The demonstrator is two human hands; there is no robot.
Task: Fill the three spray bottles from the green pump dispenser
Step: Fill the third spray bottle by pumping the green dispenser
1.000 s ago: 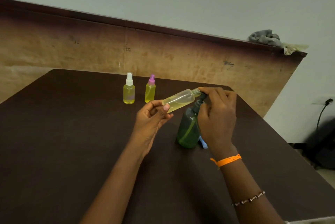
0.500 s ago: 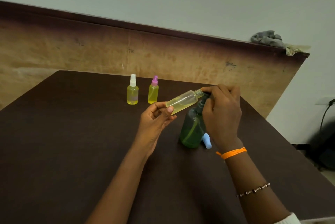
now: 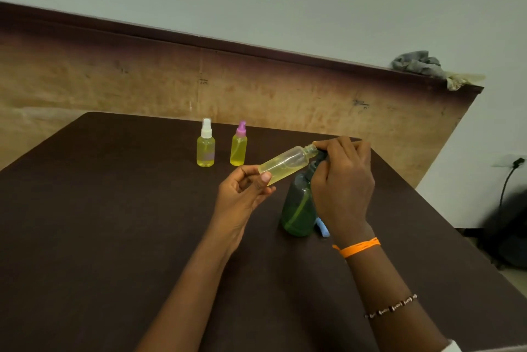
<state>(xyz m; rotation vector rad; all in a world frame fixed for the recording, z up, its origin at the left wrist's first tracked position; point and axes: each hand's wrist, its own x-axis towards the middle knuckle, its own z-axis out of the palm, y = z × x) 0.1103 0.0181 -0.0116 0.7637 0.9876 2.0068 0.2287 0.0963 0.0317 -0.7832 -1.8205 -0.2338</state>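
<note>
From the head view, the left hand (image 3: 242, 195) pinches the base of the uncapped bottle (image 3: 286, 163), tilted with its neck touching the right fingertips (image 3: 328, 146). The right hand (image 3: 343, 180) curls over the head of the green pump dispenser (image 3: 298, 209), which stands below those fingers. Two capped bottles, white-topped (image 3: 205, 146) and pink-topped (image 3: 239, 146), stand well beyond the left fingers, apparently filled; the third looks partly filled. A blue cap (image 3: 322, 227) lies beside the dispenser, near the right wrist.

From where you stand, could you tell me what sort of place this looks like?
Probably a plain workroom or makeshift filling station, not a kitchen: a bare dark table set against a worn wooden backboard, a painted wall with a plugged-in socket, and rags left on the board's top edge.
</note>
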